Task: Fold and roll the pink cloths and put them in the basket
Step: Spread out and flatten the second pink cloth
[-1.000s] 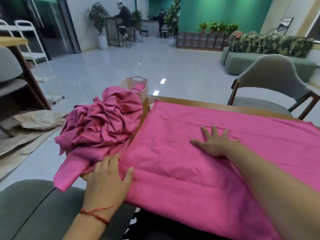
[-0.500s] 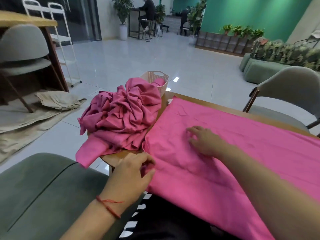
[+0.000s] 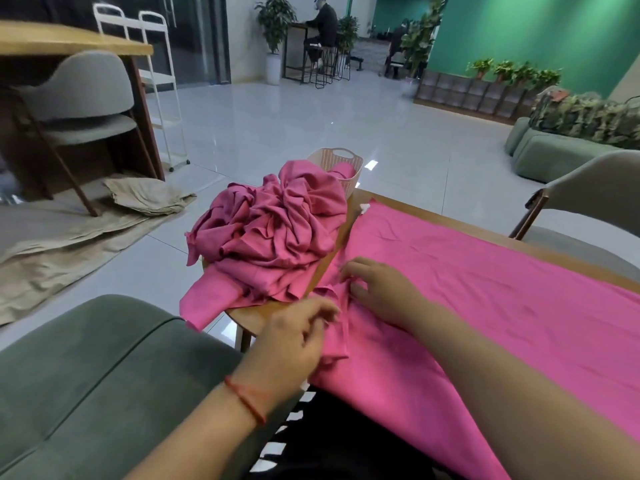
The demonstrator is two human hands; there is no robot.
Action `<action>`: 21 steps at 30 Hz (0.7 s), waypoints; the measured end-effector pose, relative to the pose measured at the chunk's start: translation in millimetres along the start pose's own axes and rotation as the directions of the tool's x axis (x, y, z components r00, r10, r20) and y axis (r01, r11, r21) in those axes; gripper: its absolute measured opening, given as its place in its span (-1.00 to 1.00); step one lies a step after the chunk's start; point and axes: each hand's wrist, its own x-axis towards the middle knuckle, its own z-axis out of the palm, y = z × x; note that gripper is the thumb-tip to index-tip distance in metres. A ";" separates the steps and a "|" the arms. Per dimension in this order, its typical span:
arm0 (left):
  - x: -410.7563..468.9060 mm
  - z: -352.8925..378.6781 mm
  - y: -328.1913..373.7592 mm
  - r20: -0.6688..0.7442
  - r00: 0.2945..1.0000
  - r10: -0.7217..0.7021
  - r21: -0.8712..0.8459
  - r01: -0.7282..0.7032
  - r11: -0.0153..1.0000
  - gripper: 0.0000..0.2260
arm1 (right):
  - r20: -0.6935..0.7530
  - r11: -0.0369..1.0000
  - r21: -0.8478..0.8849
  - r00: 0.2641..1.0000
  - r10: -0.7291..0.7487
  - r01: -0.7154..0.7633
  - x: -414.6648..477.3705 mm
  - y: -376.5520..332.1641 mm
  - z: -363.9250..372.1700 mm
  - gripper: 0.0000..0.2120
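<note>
A bright pink cloth (image 3: 485,292) lies spread flat over the wooden table (image 3: 408,204). Its left edge is turned over into a narrow fold. My left hand (image 3: 294,337) pinches that folded edge near the table's front corner. My right hand (image 3: 377,289) grips the same edge a little farther back, fingers curled into the fabric. A crumpled heap of darker pink cloths (image 3: 273,230) sits on the table's left end. Behind the heap stands a beige perforated basket (image 3: 332,159) with a pink cloth showing inside.
A green sofa seat (image 3: 86,382) lies at my left. A grey chair (image 3: 588,188) stands behind the table on the right. Beige sheets (image 3: 69,244) cover the floor at left, beside another table and chair. A person sits far back.
Both hands went from lying flat on the cloth to gripping its left edge, which is now turned over. The view has swung left.
</note>
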 end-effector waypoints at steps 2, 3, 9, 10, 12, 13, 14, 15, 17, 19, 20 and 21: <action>23.7 -14.1 -17.8 -0.100 0.993 -0.063 0.093 0.073 0.993 -0.67 | -0.043 0.996 0.074 0.998 0.050 -0.047 -7.6 0.2 4.0 -0.75; 34.8 -18.7 -25.5 -0.091 0.994 -0.068 0.144 0.081 0.986 -0.64 | -0.059 0.992 0.108 0.996 0.072 -0.065 -11.3 0.7 5.9 -0.74; 79.1 -14.4 -32.1 0.315 0.948 -0.053 0.305 -0.048 0.951 -0.50 | -0.098 0.977 0.193 0.989 0.109 -0.089 -17.0 5.7 10.0 -0.69; 83.9 -13.2 -33.3 0.331 0.942 -0.050 0.329 -0.066 0.942 -0.54 | -0.099 0.973 0.206 0.987 0.124 -0.101 -16.8 7.1 9.7 -0.69; 87.5 -12.4 -36.9 0.309 0.950 -0.052 0.348 -0.062 0.936 -0.67 | -0.079 0.962 0.241 0.985 0.153 -0.130 -16.1 10.2 9.0 -0.69; 86.9 -12.5 -38.6 0.281 0.958 -0.050 0.340 -0.051 0.939 -0.73 | -0.066 0.954 0.266 0.985 0.159 -0.137 -16.2 11.0 7.8 -0.69; 85.4 -12.4 -39.2 0.252 0.967 -0.038 0.317 -0.046 0.947 -0.77 | -0.058 0.948 0.288 0.986 0.159 -0.136 -16.8 10.6 4.7 -0.68; 83.5 -12.1 -39.8 0.226 0.974 -0.023 0.286 -0.044 0.957 -0.79 | -0.057 0.946 0.294 0.985 0.160 -0.137 -17.1 10.6 0.3 -0.67; 79.0 -12.4 -41.2 0.194 0.981 0.016 0.230 -0.061 0.971 -0.81 | -0.084 0.953 0.246 0.976 0.201 -0.175 -17.4 17.0 -8.8 -0.62; 75.6 -14.2 -42.0 0.194 0.979 0.065 0.191 -0.102 0.976 -0.81 | -0.083 0.931 0.098 0.929 0.360 -0.352 -17.5 32.1 -17.6 -0.50; 74.2 -14.8 -43.2 0.198 0.976 0.093 0.178 -0.129 0.976 -0.81 | -0.028 0.886 0.002 0.886 0.463 -0.463 -18.2 42.0 -19.8 -0.46; 72.6 -15.1 -43.9 0.199 0.973 0.116 0.171 -0.151 0.974 -0.80 | 0.047 0.838 -0.092 0.838 0.543 -0.538 -19.9 52.5 -19.6 -0.41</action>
